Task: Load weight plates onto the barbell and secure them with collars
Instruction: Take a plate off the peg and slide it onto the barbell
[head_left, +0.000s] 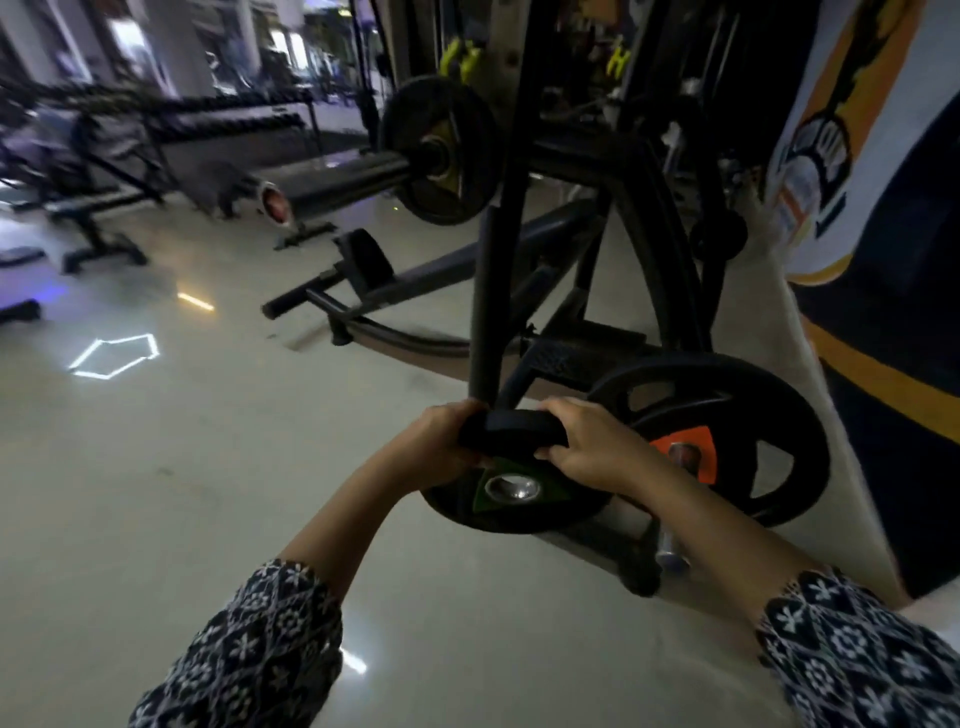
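Left hand (447, 441) and right hand (587, 441) both grip the upper rim of the green-centred plate (519, 512), just beside the racked orange-centred plate (753, 415). Open floor (208, 493) lies to the left. The barbell (353, 174) is well beyond.

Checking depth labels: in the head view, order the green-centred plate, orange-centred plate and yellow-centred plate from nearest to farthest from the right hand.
1. Green-centred plate, gripped by the right hand itself.
2. Orange-centred plate, low, just to its right.
3. Yellow-centred plate, on the barbell, far ahead.
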